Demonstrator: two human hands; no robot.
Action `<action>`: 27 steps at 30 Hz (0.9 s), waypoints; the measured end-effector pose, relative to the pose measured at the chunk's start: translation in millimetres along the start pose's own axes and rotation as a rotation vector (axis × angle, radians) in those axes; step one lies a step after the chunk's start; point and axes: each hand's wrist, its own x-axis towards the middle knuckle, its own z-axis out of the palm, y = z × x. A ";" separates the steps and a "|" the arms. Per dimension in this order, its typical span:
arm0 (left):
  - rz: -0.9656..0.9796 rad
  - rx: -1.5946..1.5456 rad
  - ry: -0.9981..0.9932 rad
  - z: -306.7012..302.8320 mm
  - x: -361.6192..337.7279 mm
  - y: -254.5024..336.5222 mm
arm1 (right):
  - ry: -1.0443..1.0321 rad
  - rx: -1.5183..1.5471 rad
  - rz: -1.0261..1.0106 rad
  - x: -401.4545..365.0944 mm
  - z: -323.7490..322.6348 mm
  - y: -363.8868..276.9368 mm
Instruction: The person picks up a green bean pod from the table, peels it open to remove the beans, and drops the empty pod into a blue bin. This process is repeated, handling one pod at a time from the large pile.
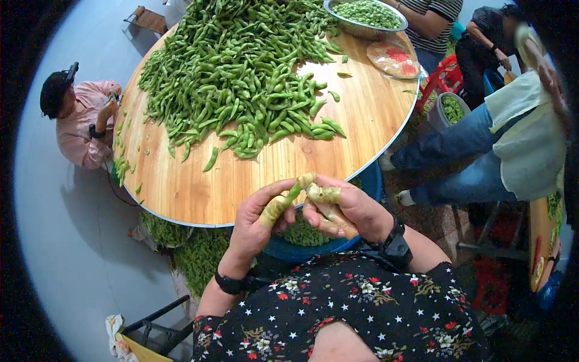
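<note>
pods [241, 78]: looking bright green
pod [294, 193]: showing green too
wraps [272, 210]: looking pale yellow
table [362, 120]: showing light brown wood stripes
dress [338, 314]: showing black with white stars, red flowers
bowl [365, 31]: shining silver
tub [369, 181]: looking blue

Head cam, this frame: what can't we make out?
1. Head view: pod between left hand and right hand, mostly covered by taped fingers; split or whole unclear.
2. Blue basin contents: hidden by both hands and table rim.
3. Metal bowl: cut by top edge.
4. Small tub at right: contents too small.
</note>
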 end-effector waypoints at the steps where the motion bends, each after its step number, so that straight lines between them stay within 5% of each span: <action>1: 0.005 0.056 0.054 -0.6 -0.1 2.2 | 0.023 -0.058 -0.037 -1.0 -0.6 -1.9; 2: 0.007 0.056 0.055 -4.2 0.5 1.3 | 0.046 -0.115 -0.072 -2.1 -1.5 -3.2; 4: 0.295 0.577 0.138 -11.1 3.8 3.2 | 0.078 -0.230 -0.111 -4.3 -4.5 0.4; 6: 0.286 0.790 0.146 -17.8 6.2 12.5 | 0.149 -0.706 -0.288 -4.4 -5.0 4.3; 8: 0.507 1.221 0.229 -26.3 15.1 13.7 | 0.160 -0.723 -0.346 -3.7 -3.9 1.1; 12: 0.426 1.414 0.086 -25.9 35.1 15.3 | 0.089 -1.121 -0.388 1.1 -4.9 -3.3; 14: 0.426 1.344 0.045 -26.6 49.2 -0.9 | -0.070 -1.284 -0.480 4.2 -8.7 2.9; 20: 0.602 1.296 0.064 -25.0 52.9 -11.3 | 0.009 -1.294 -0.717 -0.3 -11.5 -7.2; 22: 0.474 1.135 0.026 -16.4 43.7 -0.3 | 0.254 -1.010 -0.360 -5.5 -5.2 -10.9; 23: 0.349 0.973 -0.010 -12.0 39.3 5.3 | 0.277 -1.004 -0.401 -2.6 -5.6 -10.0; 27: 0.375 0.923 -0.092 -4.0 28.4 11.0 | 0.303 -0.959 -0.362 1.2 -5.5 -8.2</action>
